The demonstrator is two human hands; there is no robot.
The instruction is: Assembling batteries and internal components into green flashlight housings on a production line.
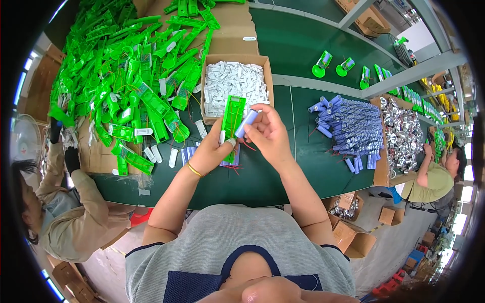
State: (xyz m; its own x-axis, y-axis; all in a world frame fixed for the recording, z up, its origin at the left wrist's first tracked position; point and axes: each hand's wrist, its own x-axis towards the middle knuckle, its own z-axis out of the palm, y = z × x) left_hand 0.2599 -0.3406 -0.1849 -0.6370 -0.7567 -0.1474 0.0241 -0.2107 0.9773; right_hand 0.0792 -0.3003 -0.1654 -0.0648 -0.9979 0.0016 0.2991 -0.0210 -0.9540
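My left hand [209, 154] is closed on a long bright green plastic housing [233, 117], held upright over the near edge of the white-parts box. A small white piece shows by the left thumb. In my right hand [270, 136] is a purple cylindrical battery cell [246, 124] with thin red wires, pinched by thumb and fingers and tilted against the housing's right side. Whether the cell touches the housing I cannot tell. More purple cells [189, 153] lie on the table beneath my hands, partly hidden by them.
An open cardboard box [269, 76] of small white plastic parts stands ahead. Green housings [151, 101] are heaped at left, wired purple cells [353, 126] at right. Beyond them is a box of shiny metal parts [401, 131]. Co-workers sit on the left [70, 217] and far right [432, 177].
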